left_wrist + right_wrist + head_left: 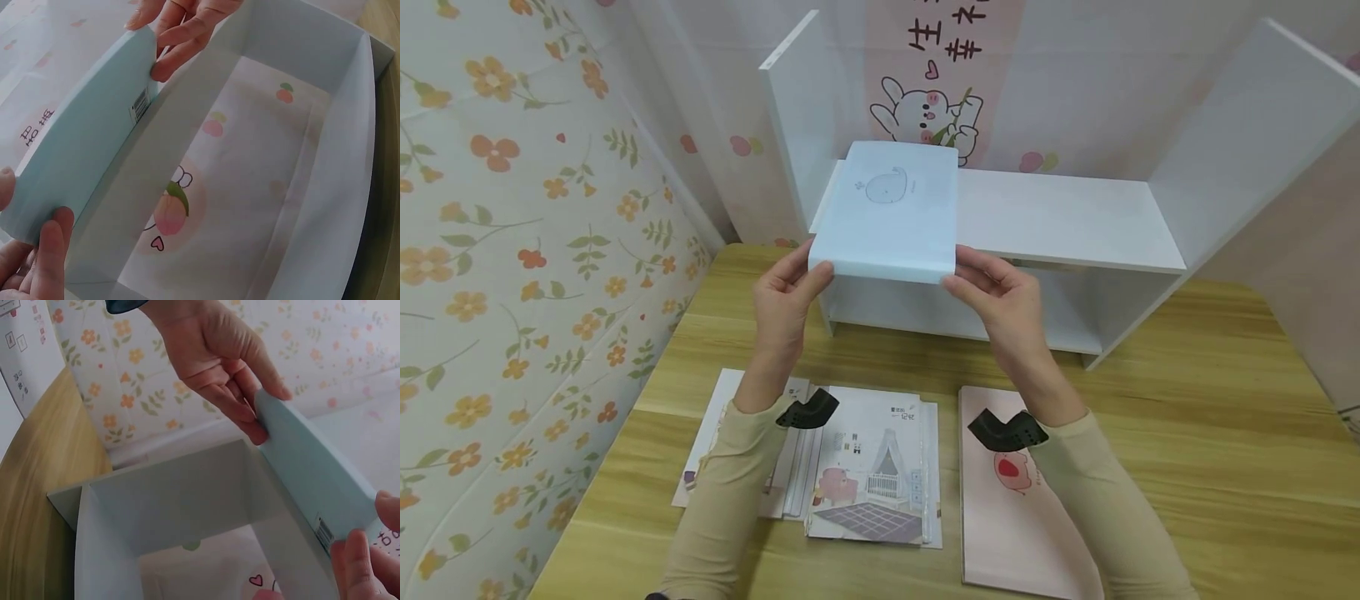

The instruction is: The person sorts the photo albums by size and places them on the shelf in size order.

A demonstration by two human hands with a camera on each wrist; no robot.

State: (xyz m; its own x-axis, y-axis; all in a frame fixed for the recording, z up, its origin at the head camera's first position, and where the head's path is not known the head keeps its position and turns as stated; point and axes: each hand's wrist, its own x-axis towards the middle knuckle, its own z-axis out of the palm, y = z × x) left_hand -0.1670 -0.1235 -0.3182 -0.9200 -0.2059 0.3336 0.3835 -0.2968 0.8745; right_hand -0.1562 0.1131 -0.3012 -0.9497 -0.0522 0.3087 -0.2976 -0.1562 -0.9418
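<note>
A light blue book (891, 229) with a small whale drawing is held level over the left part of the white shelf (1060, 212). My left hand (784, 304) grips its near left corner, thumb on top and fingers beneath. At the near right corner, my right hand (1009, 296) pinches it the same way. From the left wrist view, a barcode shows on the light blue book's (106, 134) underside close to the right hand (187, 31). Whether the book's far end touches the shelf board cannot be told.
Below the shelf on the wooden table (1210, 417) lie picture-covered booklets (868, 467) in two stacks and a pink book (1000, 533). Upright white side panels (805, 117) rise at both shelf ends. A floral curtain (512, 250) hangs along the left.
</note>
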